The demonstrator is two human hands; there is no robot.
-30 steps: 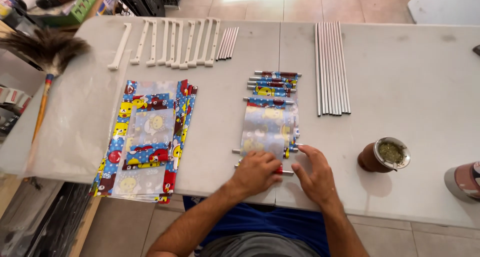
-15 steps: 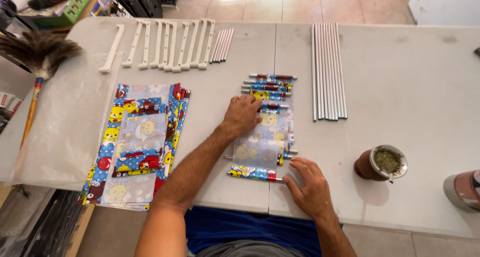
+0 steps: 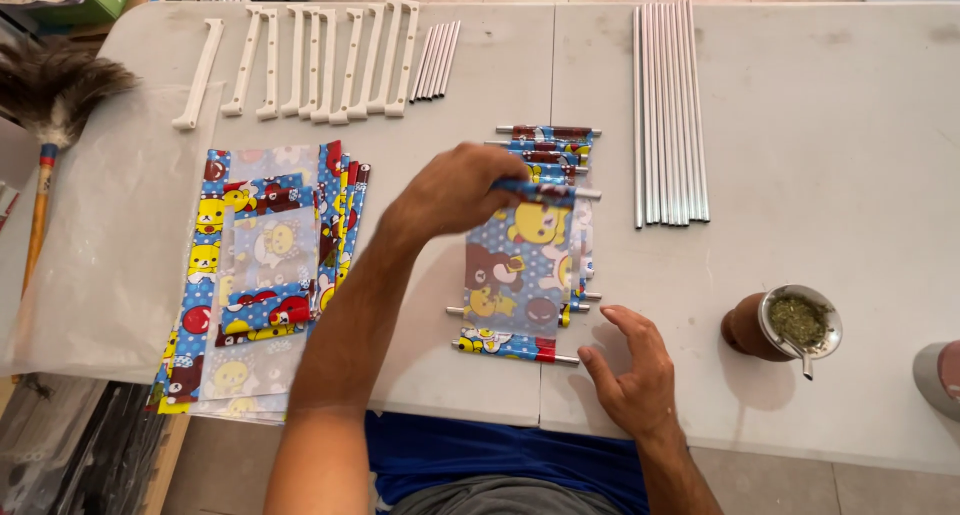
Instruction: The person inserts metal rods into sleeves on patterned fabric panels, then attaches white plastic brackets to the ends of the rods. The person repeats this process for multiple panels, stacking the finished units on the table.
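- Left hand (image 3: 455, 190) grip pinches the top rod of a cartoon-printed plastic sheet (image 3: 520, 265), lifting that end off the table (image 3: 820, 145).
- Right hand (image 3: 630, 370) lies flat, fingers spread, just beside the sheet's lower rod (image 3: 515, 352), near the table's front edge.
- Bare table between sheet and long metal rods (image 3: 668, 115).

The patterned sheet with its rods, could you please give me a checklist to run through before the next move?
1. Left hand grips the sheet's top rod: ok.
2. Right hand rests open on the table, beside the bottom rod: ok.
3. Patterned sheet lies without creases: cannot tell.
4. Finished rolls lie beyond the sheet, apart from the long metal rods: ok.
5. Gourd cup stands clear of the sheet: ok.
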